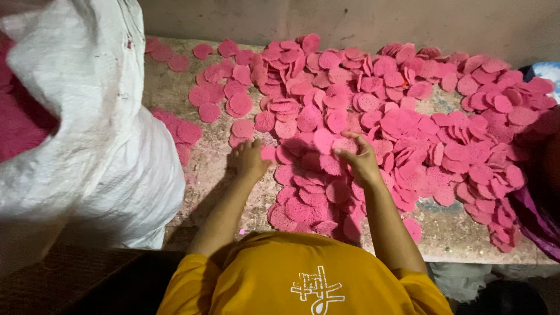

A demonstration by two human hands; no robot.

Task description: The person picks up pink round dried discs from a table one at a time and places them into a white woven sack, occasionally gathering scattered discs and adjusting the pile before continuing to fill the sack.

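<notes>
Head view, looking down. Nearest the camera lies the yellow shirt of the person, with both bare forearms reaching forward onto a rough stone slab. The left hand rests palm down at the near left edge of the heap of pink discs, its fingers loosely curled and touching one disc at the fingertips; whether it grips that disc or only presses it cannot be told. The right hand lies on the heap just beside it, fingers half bent and pinched over a few discs that lie under the fingertips. The discs are flat, round and rough-textured, so they have no long axis; most lie flat and overlapping, some tilted on edge against their neighbours. The heap spreads from between the hands across the slab to its far and right edges, thinning to scattered single discs at the far left. At left a large white woven sack stands beside the slab, its mouth open toward the camera, with more pink material visible inside. A plain wall closes the far side.
</notes>
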